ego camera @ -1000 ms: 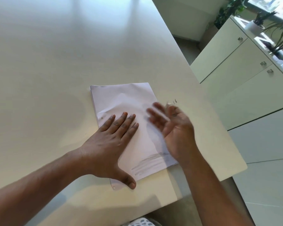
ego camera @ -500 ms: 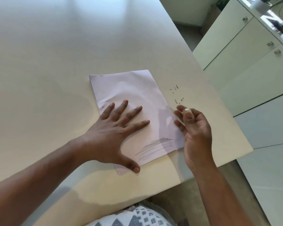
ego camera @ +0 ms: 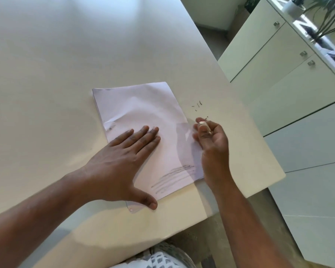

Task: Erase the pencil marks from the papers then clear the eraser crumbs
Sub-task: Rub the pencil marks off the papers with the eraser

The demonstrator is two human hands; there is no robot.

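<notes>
A small stack of white papers [ego camera: 143, 109] lies on the cream table [ego camera: 66, 55]. Grey pencil scribbles [ego camera: 172, 176] cross the top sheet near its closest edge. My left hand [ego camera: 124, 163] lies flat on the sheet, fingers spread, thumb off the near corner. My right hand [ego camera: 211, 140] hovers at the paper's right edge, fingers curled around a small white eraser [ego camera: 202, 123] held at the fingertips. A few dark eraser crumbs [ego camera: 198, 105] lie on the table just right of the papers.
The table's right edge and near corner [ego camera: 278, 171] are close to my right hand. White cabinets [ego camera: 278, 74] with metal knobs stand to the right, with potted plants [ego camera: 327, 14] on top. Patterned fabric [ego camera: 159, 260] shows below the table's near edge.
My right hand swept across the paper to its right edge and now holds still there with the eraser. Crumbs have appeared on the table beside the sheet. My left hand stayed pressed down.
</notes>
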